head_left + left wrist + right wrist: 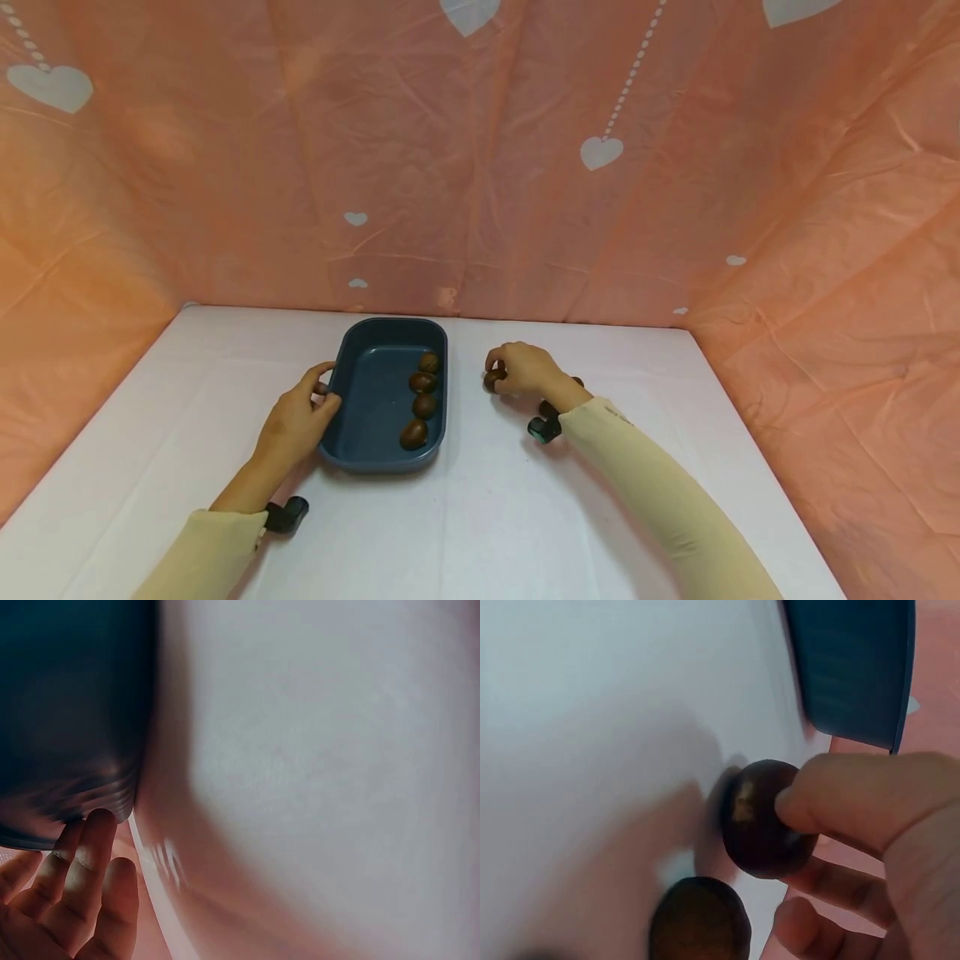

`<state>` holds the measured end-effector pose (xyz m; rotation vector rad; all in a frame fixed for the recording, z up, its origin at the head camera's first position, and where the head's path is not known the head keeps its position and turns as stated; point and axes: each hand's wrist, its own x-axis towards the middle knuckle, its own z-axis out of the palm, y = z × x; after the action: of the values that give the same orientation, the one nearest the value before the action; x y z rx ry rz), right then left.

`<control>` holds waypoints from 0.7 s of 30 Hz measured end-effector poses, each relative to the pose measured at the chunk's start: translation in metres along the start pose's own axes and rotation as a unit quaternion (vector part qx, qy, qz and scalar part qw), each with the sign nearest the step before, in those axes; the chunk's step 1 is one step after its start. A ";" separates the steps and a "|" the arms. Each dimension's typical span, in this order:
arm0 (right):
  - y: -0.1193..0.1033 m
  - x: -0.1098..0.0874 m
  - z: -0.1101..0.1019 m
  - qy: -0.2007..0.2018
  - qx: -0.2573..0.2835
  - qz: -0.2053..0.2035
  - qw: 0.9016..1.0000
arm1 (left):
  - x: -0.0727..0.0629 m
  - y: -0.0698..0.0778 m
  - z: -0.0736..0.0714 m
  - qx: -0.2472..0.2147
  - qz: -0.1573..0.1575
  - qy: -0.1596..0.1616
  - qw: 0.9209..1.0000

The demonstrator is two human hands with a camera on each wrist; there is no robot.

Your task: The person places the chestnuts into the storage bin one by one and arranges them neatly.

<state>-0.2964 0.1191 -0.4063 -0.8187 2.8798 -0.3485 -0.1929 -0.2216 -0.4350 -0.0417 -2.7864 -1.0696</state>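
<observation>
Right hand point(528, 371) pinches a brown nut point(750, 832); the blue tray point(367, 404) lies at nine o'clock from it.
The tray's long axis runs twelve to six; left hand point(292, 421), uncurled, touches its nine-o'clock side.

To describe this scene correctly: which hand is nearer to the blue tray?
Left. The left hand touches the left side of the blue tray; the right hand is apart, right of it, pinching a chestnut.

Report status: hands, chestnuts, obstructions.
Right hand pinching chestnut. Left hand touching tray. Four chestnuts inside tray. No obstruction visible between right hand and tray.
</observation>
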 end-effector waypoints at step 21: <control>-0.003 -0.001 -0.002 0.004 0.007 -0.012 1.000 | 0.000 -0.001 0.001 0.005 -0.002 0.001 1.000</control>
<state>-0.2945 0.1169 -0.4035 -0.8520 2.8743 -0.3751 -0.1933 -0.2215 -0.4364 -0.0325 -2.7905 -1.0573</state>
